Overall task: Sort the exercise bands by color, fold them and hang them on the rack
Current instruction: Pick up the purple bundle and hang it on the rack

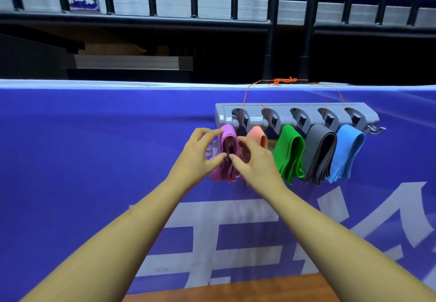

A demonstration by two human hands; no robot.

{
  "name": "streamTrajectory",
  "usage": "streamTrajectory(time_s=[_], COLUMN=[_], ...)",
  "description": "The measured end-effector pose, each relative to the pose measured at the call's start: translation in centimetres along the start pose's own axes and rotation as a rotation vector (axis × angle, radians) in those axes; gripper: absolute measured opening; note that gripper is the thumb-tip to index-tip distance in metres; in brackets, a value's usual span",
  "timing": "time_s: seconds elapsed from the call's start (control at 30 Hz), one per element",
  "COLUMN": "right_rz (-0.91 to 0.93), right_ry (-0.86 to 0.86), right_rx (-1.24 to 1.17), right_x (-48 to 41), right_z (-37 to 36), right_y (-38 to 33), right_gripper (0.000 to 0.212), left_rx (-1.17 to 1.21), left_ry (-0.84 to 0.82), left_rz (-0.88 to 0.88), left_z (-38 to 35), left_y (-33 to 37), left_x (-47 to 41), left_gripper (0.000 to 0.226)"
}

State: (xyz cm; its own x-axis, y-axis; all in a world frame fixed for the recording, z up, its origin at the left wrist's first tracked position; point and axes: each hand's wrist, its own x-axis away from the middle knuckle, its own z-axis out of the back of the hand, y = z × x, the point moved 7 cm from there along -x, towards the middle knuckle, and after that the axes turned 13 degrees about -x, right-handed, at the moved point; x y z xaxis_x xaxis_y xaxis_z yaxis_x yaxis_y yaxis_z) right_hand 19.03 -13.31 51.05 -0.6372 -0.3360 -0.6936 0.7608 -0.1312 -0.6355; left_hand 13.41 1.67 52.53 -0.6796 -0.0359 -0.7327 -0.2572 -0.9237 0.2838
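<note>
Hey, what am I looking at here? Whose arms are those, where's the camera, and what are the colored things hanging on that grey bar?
There is no machine here. The single picture comes from a camera worn on a person's head, so the two bare arms are that person's own. The grey bar is a rack, hung by an orange string against a blue banner. Five folded exercise bands hang from it, left to right: pink band, orange band, green band, grey band, blue band. The left hand and right hand both pinch the pink band. The right hand partly hides the orange band.
</note>
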Motion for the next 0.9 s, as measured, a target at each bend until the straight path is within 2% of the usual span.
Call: streamTrajectory(time_s=[0.07,0.17,0.23,0.37,0.43,0.5,0.57,0.67,0.77,0.83,0.9], right_rz=[-0.054,-0.083,-0.098,-0.114,-0.121,-0.119,-0.105,-0.083,-0.019,-0.009,-0.002], right_ry=[0.027,0.076,0.119,0.133,0.126,0.138,0.161,0.154,0.096,0.075,0.083], right_rx=[-0.006,0.004,0.0,-0.067,-0.014,0.078,0.137,0.157,0.293,0.35,0.314], right_x=[0.4,0.8,1.0,1.6,1.9,2.2,2.3,2.6,2.7,2.8,2.9], right_z=[-0.2,-0.4,-0.3,-0.7,-0.8,-0.7,-0.4,-0.7,-1.4,-1.6,-1.5], right_y=[1.0,1.4,1.6,2.2,2.7,2.8,2.6,2.3,2.3,2.6,2.8], right_gripper=[0.036,0.029,0.027,0.033,0.037,0.026,0.017,0.02,0.023,0.028,0.031], left_rx=[0.037,0.077,0.094,0.043,-0.019,-0.094,-0.102,-0.111,-0.191,-0.242,-0.163], left_ry=[-0.03,-0.082,-0.086,-0.048,-0.04,-0.028,-0.005,0.0,-0.055,-0.056,-0.01], left_rz=[0.098,0.22,0.245,0.277,0.289,0.297,0.319,0.334,0.313,0.29,0.36], left_z=[-0.5,-1.5,-2.2,-3.1,-3.6,-3.8,-4.0,-4.2,-4.8,-4.9,-4.5], left_y=[-0.2,-0.2,0.0,-0.2,-0.5,-0.6,-0.8,-0.7,-0.9,-1.1,-1.6], left_x=[0.4,1.0,1.4,1.7,1.8,2.1,2.5,3.1,3.2,3.3,3.6], left_gripper=[0.053,0.041,0.035,0.04,0.024,0.013,0.016,0.031,0.042,0.037,0.029])
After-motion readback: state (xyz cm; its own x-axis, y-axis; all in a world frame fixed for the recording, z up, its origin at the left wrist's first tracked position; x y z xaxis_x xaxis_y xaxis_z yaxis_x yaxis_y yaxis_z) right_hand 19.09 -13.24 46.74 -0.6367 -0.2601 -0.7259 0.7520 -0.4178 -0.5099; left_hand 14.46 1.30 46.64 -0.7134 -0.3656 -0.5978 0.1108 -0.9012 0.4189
